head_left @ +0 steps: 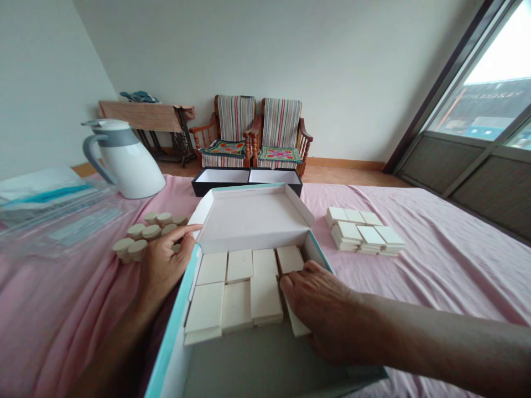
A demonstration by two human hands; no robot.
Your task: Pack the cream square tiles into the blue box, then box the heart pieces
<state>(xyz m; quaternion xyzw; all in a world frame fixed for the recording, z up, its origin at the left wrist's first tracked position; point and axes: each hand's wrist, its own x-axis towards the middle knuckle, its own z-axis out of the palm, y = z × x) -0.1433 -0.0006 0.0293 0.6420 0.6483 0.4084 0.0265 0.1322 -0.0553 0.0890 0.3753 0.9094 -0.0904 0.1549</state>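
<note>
A shallow cardboard box (191,293) with pale blue edges lies before me, its white lid (253,213) folded back. Inside stand stacks of cream rectangular tiles (265,290) in two rows at the far end. My right hand (317,298) reaches into the right side of the box, its fingers curled down around tiles (296,318) there; the fingertips are hidden. At the box's left far corner is my left hand (168,254), index finger stretched out against the lid's side flap, holding nothing that I can see.
Round cream discs (151,231) are stacked left of the box, and more rectangular tiles (369,235) on the right. A white jug (133,166), clear plastic packaging (62,213) and a black divided box (222,177) share the pink cloth (415,221). Two chairs (236,121) stand beyond.
</note>
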